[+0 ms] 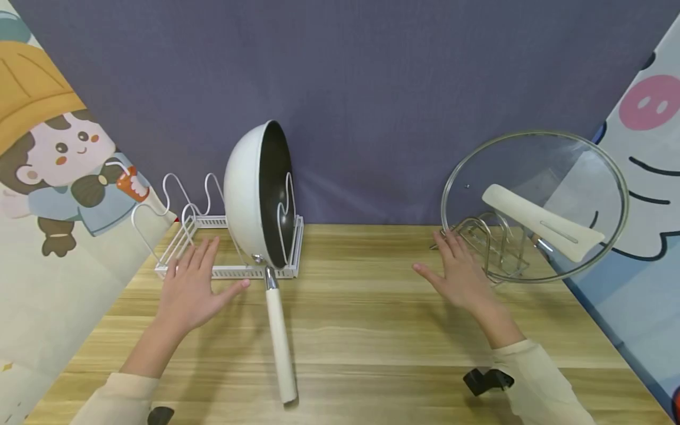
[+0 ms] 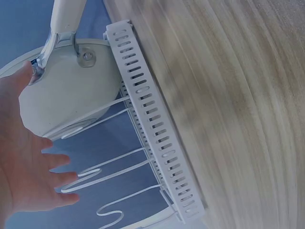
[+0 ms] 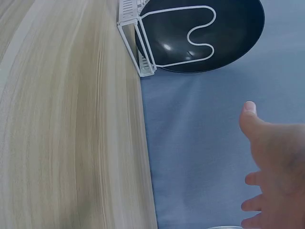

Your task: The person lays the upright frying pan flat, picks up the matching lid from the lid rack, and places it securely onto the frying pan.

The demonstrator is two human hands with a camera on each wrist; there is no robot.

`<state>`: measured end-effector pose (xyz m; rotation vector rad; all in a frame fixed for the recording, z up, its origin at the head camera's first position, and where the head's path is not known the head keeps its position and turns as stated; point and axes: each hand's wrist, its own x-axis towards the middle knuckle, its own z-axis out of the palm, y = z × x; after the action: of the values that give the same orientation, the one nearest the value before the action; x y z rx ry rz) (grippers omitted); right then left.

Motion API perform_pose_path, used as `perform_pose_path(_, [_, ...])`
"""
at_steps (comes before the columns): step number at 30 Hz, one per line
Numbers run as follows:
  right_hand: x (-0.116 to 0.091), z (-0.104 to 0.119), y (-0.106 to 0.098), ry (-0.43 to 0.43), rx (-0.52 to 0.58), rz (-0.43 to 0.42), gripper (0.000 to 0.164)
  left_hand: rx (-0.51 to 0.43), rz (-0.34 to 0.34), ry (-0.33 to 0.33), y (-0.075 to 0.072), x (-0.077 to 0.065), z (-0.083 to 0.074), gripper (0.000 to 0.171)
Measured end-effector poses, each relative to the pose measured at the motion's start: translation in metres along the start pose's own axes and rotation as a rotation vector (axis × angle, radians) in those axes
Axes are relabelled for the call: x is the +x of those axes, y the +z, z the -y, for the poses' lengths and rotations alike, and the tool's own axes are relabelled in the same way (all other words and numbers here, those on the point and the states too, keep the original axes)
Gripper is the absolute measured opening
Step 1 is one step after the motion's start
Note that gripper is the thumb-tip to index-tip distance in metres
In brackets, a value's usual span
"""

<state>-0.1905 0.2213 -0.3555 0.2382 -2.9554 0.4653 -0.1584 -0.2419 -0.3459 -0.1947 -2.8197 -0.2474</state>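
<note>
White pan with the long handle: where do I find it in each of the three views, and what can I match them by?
Head: white pan, left of centre, standing on edge, handle toward the bottom.
Left wrist: white pan, upper left, outside showing, handle cut off at the top edge.
Right wrist: white pan, top, right of centre, dark inside showing.
Shared landmark: the white rack.

no legible txt, labels, brands, nos. or signs, none on wht pan (image 1: 242, 189) or wht rack (image 1: 228, 272) at back edge of table (image 1: 372, 330), glass lid (image 1: 531, 171) nr back R corner, or cartoon cloths (image 1: 69, 147)
</note>
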Motion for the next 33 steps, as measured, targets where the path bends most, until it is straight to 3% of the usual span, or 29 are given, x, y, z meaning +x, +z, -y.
perform_pose_path(17, [-0.002, 0.005, 0.001, 0.021, 0.015, -0.005, 0.085, -0.067, -0.014, -0.032, -0.002, -0.006, 0.001, 0.098])
perform_pose_path(24, [-0.003, 0.007, 0.002, 0.048, 0.041, -0.02, 0.08, -0.123, 0.011, -0.062, -0.002, -0.01, 0.002, 0.096])
perform_pose_path(33, [-0.001, 0.006, 0.009, 0.032, 0.152, -0.083, 0.064, -0.194, 0.05, -0.079, 0.006, -0.016, 0.007, 0.089])
